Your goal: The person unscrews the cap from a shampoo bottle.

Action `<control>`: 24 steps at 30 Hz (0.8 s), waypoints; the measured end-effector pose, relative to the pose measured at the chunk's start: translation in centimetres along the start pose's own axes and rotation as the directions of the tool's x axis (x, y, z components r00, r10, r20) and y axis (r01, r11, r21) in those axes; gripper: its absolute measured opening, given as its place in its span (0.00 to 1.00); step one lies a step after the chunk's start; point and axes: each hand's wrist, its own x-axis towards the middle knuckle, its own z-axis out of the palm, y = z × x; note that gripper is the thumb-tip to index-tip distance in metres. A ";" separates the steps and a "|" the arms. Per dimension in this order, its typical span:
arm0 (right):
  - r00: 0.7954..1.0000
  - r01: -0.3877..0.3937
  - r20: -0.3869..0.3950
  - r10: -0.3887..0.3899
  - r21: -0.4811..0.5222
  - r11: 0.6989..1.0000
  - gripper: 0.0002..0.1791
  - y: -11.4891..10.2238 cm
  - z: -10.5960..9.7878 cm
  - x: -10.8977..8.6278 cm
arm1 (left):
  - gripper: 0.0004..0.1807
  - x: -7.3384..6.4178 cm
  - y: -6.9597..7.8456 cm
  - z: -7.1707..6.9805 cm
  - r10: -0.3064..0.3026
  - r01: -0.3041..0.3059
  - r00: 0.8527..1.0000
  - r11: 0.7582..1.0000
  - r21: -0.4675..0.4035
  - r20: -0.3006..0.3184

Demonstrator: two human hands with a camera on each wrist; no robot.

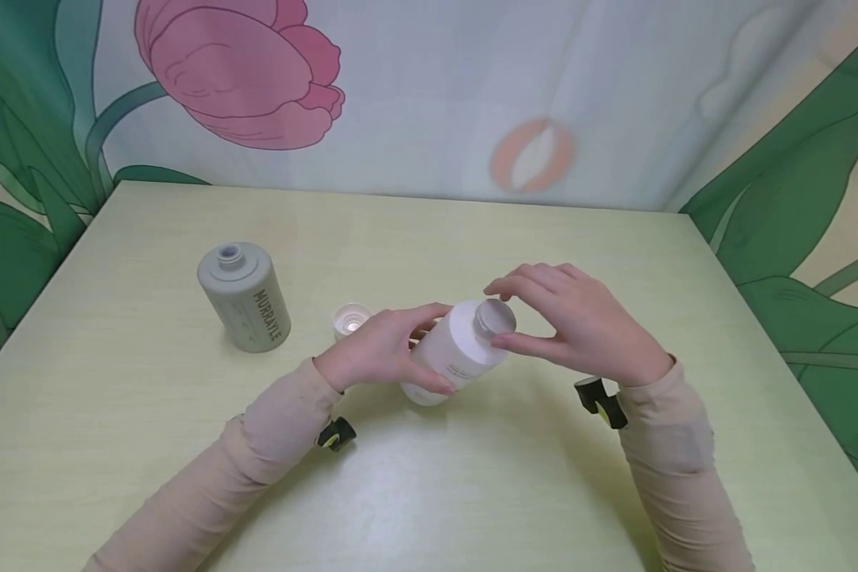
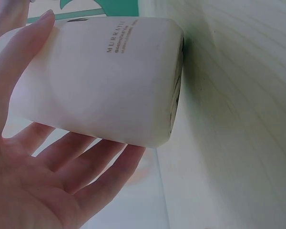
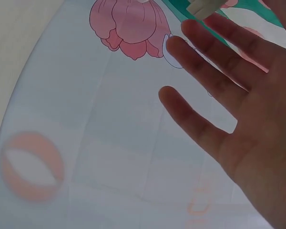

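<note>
A white bottle [image 1: 465, 349] with small lettering tilts over the table, its top toward the right. My left hand [image 1: 393, 342] holds it round the body, thumb on the near side; in the left wrist view the fingers [image 2: 109, 176] lie along the bottle's underside. A round, pale cap [image 1: 495, 316] sits on the bottle's neck. My right hand [image 1: 579, 326] has its thumb and forefinger at opposite edges of this cap, and the other fingers [image 3: 195, 114] are spread out. In the right wrist view only a bit of the cap [image 3: 205, 7] shows at the top.
A grey bottle [image 1: 246, 298] marked MURRAYLE stands upright at the left with its neck uncovered. Beside my left hand lies a small round white cap [image 1: 350, 319], partly hidden by the hand. A floral curtain [image 1: 415, 95] hangs behind the table's far edge.
</note>
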 end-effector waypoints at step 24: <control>0.996 0.080 -0.041 -0.082 -0.031 0.996 0.22 0.5 -0.2 -0.2 | 0.44 -0.1 0.3 0.0 -0.028 0.028 1.000 1.000 -0.002 0.001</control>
